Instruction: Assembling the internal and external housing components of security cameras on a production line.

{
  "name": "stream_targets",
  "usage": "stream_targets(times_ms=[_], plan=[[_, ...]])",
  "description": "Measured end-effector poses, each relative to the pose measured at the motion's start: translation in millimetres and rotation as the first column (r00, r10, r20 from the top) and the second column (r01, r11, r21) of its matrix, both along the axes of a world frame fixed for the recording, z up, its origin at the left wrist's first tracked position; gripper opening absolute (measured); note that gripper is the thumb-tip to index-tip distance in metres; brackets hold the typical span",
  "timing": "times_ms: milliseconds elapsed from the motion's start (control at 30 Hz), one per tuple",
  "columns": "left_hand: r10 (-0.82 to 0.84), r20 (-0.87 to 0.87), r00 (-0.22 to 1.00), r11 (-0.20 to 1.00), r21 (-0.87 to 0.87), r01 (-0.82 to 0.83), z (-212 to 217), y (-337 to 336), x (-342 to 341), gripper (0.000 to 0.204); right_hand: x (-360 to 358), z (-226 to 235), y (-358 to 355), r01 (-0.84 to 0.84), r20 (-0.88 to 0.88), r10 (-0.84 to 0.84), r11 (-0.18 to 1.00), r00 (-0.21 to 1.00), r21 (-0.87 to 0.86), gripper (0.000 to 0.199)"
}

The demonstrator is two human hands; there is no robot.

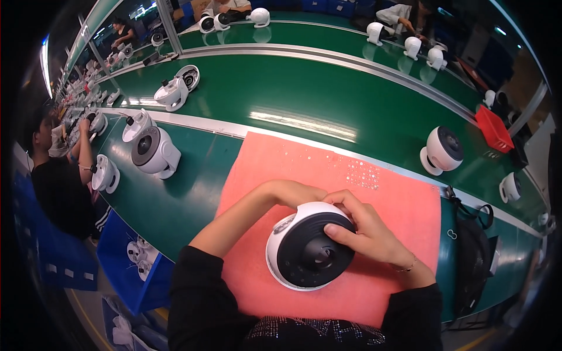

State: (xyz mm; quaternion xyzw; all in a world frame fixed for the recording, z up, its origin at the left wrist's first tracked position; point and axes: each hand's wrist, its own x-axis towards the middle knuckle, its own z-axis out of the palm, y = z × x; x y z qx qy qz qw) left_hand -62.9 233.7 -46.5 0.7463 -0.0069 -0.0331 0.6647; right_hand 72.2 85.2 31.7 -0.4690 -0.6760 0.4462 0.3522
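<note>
A round white device with a black ribbed front [301, 266], like a small desk fan, is tilted face-up on the salmon-pink mat [374, 292] before me. My right hand [366, 231] grips its upper right rim, thumb on the black face and fingers curled over the far edge. Bent around the far side, my left hand [301, 194] reaches the device's back edge. Its fingers are hidden behind the device and my right hand. Small clear dots [363, 174] lie in a grid at the mat's far part.
Similar fans stand to the left [155, 152] and right [443, 149], with an opened white housing [171, 93] on the green belt. A black bag [473, 251] is right of the mat. A blue bin [132, 263] holds white parts at lower left. A co-worker [61, 175] sits left.
</note>
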Motion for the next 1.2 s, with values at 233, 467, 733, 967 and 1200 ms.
stream_targets(times_ms=[233, 467, 733, 967, 1200], plan=[[0.847, 0.128, 0.515, 0.452, 0.335, -0.827, 42.3, -73.6, -88.1, 0.025, 3.8, 7.6, -0.6, 0.051, 0.206, -0.037, 0.997, 0.978, -0.063, 0.044], [0.774, 0.235, 0.588, 0.475, 0.397, -0.785, 47.9, -134.1, -116.1, 0.058, -14.2, 6.3, -1.4, 0.026, 0.268, -0.034, 0.999, 0.963, 0.034, 0.041], [0.790, 0.094, 0.607, 0.443, 0.596, -0.669, 55.4, -117.8, -121.0, 0.042, -13.7, -1.6, 14.5, 0.069, 0.465, -0.171, 0.971, 0.869, 0.229, 0.036], [0.729, -0.001, 0.685, 0.464, 0.736, -0.493, 64.8, -106.6, -120.6, 0.043, -9.5, -5.6, 24.3, 0.002, 0.585, -0.107, 0.984, 0.804, 0.177, 0.044], [0.712, -0.087, 0.697, 0.553, 0.681, -0.480, 66.1, -98.9, -127.7, 0.045, -26.0, 3.0, 21.9, -0.014, 0.531, -0.296, 0.864, 0.794, 0.503, 0.034]])
